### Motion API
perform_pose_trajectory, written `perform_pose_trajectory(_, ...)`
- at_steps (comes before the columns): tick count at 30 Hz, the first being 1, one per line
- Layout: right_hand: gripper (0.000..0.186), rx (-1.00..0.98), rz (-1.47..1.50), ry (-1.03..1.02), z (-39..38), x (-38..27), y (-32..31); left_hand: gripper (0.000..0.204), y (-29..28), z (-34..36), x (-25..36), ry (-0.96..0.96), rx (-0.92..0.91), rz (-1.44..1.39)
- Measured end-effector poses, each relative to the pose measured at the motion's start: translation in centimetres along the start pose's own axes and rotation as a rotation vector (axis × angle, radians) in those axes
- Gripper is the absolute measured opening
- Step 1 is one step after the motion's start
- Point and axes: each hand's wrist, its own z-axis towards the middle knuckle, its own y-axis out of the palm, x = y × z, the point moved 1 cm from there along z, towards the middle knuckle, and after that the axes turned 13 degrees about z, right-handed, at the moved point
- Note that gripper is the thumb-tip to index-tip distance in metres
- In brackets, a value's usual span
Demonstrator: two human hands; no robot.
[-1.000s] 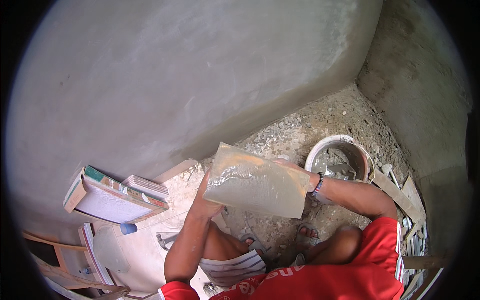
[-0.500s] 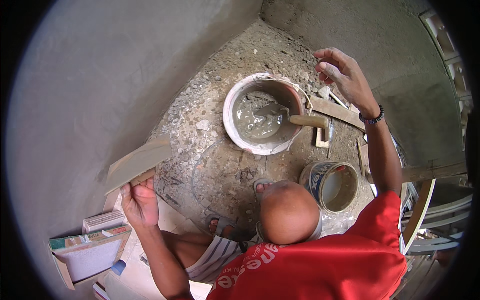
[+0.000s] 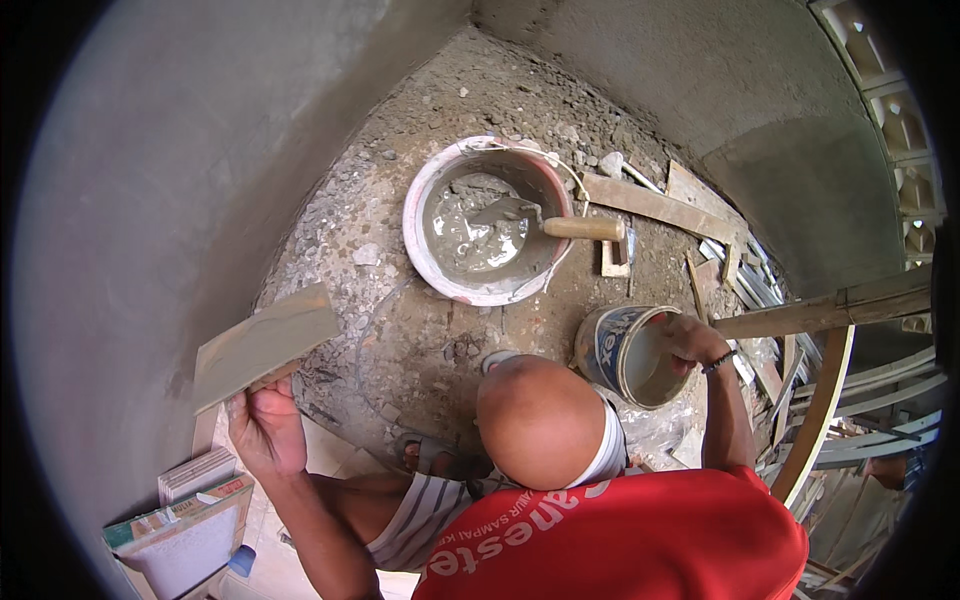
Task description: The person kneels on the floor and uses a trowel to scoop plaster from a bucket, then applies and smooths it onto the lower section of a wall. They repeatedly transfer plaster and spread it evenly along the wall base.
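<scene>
Slab (image 3: 265, 345), one: flat, rectangular, grey smear on its upper face; held tilted beside the left-hand wall (image 3: 150, 200), contact with the wall not certain.
Left hand (image 3: 268, 428): closed on the slab's near edge, thumb outward.
Right hand (image 3: 698, 340): well apart from the left, bent over the rim of a small bucket (image 3: 610, 350); whether it grips anything cannot be told.
Large pail (image 3: 412, 225): ahead of the knees, wet grey mix inside; wooden-handled trowel (image 3: 585, 229) lying across its rim.
Outlying: wood offcuts (image 3: 645, 205) at right; tile stack (image 3: 197, 475) and carton (image 3: 125, 536) at lower left.
Risks, as judged: slab could twist or drop, being held one-handed at one edge; trowel could tip out if its overhanging handle is knocked.
Lettering: white on blue on the small bucket, white on the red shirt (image 3: 700, 540), print along the carton edge; wording not transcribed.
</scene>
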Motion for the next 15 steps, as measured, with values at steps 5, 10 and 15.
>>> perform_pose_trajectory(5,0.03,0.518,0.648,-0.021,3.8,2.7,7.7,0.038,0.8,0.8,-0.8,0.01,0.128,0.04)
perform_pose_trajectory(10,0.02,0.955,0.414,-0.418,8.1,12.6,7.5,0.043,1.9,0.4,-1.0,-0.01,0.176,0.006)
perform_pose_trajectory(15,0.011,0.865,1.002,-0.528,-2.2,7.3,2.5,0.041,3.3,0.3,-0.4,0.021,0.134,-0.001)
